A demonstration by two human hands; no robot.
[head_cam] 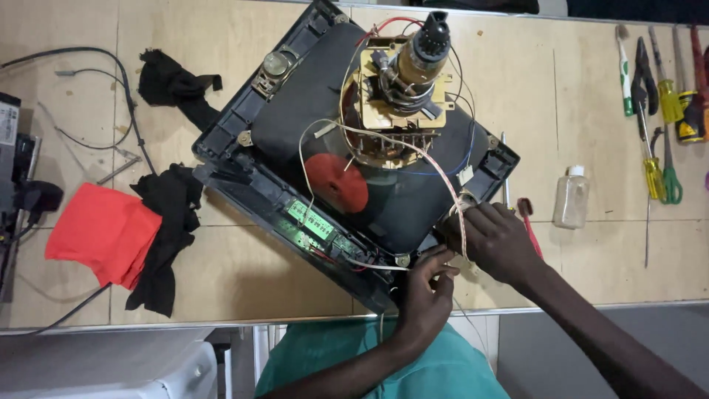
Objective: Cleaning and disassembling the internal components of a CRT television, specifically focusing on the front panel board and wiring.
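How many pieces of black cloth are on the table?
2: one black cloth lies near the table's far left, above the set's corner; the other black cloth lies beside the red cloth. More may be hidden.

A matt, pale plywood table (244, 281) with a slightly rough grain carries a television tube (413, 199) of dark, smooth glass in a black plastic frame (221, 140). A glossy red rubber cap (336, 182) sits on the glass. Soft red cloth (103, 230) and black cloth (166, 236) lie beside a cloudy plastic bottle (571, 197).
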